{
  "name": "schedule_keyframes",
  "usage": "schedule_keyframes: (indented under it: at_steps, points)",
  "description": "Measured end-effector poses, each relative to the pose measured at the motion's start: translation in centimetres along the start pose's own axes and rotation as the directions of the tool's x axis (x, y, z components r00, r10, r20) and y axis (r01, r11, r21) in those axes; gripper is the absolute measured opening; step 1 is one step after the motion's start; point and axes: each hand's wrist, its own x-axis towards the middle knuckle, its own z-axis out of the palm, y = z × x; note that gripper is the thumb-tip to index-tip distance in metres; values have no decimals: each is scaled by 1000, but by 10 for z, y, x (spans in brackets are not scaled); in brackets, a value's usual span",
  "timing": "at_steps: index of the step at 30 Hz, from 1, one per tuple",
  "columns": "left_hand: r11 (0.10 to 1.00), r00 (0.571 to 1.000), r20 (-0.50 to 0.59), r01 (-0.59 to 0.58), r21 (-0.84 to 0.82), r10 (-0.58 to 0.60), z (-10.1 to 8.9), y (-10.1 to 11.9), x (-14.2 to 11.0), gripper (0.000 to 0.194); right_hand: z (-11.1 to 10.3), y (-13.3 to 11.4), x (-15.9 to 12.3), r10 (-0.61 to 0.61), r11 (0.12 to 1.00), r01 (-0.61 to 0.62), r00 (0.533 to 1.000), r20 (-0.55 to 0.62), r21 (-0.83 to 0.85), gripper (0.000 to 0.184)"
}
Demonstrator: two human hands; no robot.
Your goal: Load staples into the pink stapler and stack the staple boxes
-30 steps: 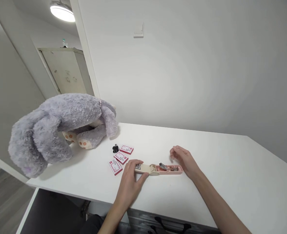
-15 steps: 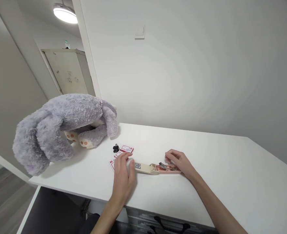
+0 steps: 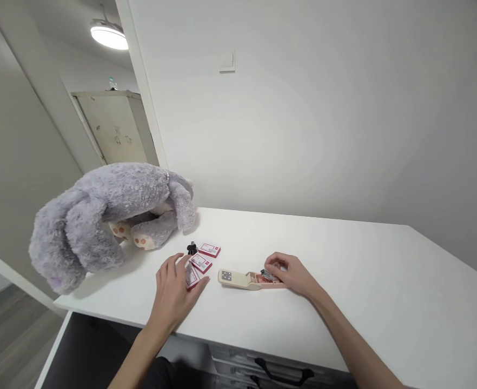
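Pink and cream, lies lengthwise nine to three o'clock as an open case point(image 3: 242, 280), partly under the nearer right hand point(image 3: 294, 274), unclear whether gripping a metal clip point(image 3: 267, 275), with left hand point(image 3: 171, 293) spread loosely around a box point(image 3: 191, 276) at nine o'clock.

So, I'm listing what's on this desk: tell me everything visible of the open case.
The long, narrow case looks plastic and lies open on the white desk. Its cream lid is folded out to the left, with a grey dotted patch near its end. The pink base holds small metallic pieces; the right hand is at these and hides the base's right end. Whether it touches the case is unclear.
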Motion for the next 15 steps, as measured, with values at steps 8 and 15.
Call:
schedule_keyframes:
  at_steps: [8, 15]
  points:
    - [994, 991, 133, 47, -96, -34, -10, -19, -16, 62, 8, 10, 3, 75, 983, -62, 995, -67, 173, 24]
    - [987, 991, 89, 107, -124, -96, -14, -5, -21, 66, 15, 20, 7, -11, 1000, 2, 940, -340, -27, 22]
